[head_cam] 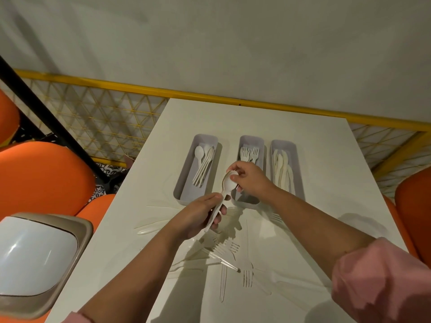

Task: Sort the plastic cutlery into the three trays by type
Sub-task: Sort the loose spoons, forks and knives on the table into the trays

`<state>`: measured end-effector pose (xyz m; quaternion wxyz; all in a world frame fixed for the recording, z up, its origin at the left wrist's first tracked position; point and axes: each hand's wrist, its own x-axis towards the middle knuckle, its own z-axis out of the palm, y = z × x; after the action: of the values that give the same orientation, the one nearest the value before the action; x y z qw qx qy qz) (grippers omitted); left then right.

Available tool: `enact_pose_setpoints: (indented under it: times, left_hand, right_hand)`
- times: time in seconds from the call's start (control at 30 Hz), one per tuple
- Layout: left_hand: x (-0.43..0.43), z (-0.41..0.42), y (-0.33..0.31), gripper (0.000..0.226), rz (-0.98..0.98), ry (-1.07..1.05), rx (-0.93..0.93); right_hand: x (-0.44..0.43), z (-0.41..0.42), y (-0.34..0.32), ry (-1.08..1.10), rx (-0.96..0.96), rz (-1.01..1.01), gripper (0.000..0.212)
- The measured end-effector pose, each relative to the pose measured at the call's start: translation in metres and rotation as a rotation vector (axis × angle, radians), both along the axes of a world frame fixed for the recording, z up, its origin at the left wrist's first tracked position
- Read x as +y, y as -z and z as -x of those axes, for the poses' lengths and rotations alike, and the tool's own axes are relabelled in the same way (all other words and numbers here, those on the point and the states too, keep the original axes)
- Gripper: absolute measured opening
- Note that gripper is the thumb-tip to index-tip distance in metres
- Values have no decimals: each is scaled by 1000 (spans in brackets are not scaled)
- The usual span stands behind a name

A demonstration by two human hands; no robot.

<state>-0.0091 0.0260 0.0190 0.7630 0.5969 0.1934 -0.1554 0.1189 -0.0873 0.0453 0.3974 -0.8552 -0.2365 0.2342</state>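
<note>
- While only partway sorted: white-lidded bin (35,252) and orange chairs (44,176) far out at nine o'clock, off the tabletop (314,171) and no part of the job.
- Loose knives (149,227) at nine o'clock of the hands, flat on the tabletop, not yet picked up.
- Spoon tray (186,190) at eleven o'clock, set apart from the other two; sorted spoons (203,164) inside lengthwise, bowls toward twelve, seemingly so as to nest.
- Left grip (198,217) wrapped round the handles of the held spoons (228,183), what looks like a nested bundle, bowls pointing to twelve; probably steadying it so one can be drawn off.
- Loose forks (224,248) at six o'clock, overlapping near a long knife (223,283); plenty left to sort.
- Right grip (251,180) at one o'clock of the left, pinching the topmost bowl over the fork tray's near end; likely peeling off a single spoon.
- Fork tray (250,137) at twelve, sorted forks (249,152) with tines to twelve.
- Knife tray (283,143) at one o'clock, just beside the fork tray, sorted knives (282,169) lengthwise within.
</note>
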Motion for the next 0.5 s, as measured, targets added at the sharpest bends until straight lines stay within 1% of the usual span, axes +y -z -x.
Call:
enact_pose_setpoints:
  times: [0.1, 0.2, 0.33, 0.4, 0.5]
  left_hand:
    - [12, -2, 0, 30, -25, 51, -14]
    - [23, -7, 0, 27, -12, 44, -20]
    - [38, -18, 2, 19, -83, -83, 11]
    - [48, -25, 4, 13, -159, -159, 40]
    - [64, -38, 8, 16, -286, -252, 78]
  right_hand:
    - [7, -12, 2, 95, 0, -33, 21]
    - [15, -21, 4, 124, 4, -64, 19]
    - [31, -28, 11, 179, 72, -137, 26]
    - [37, -31, 16, 118, 18, -52, 29]
    - [43, -31, 26, -101, -74, 128, 36]
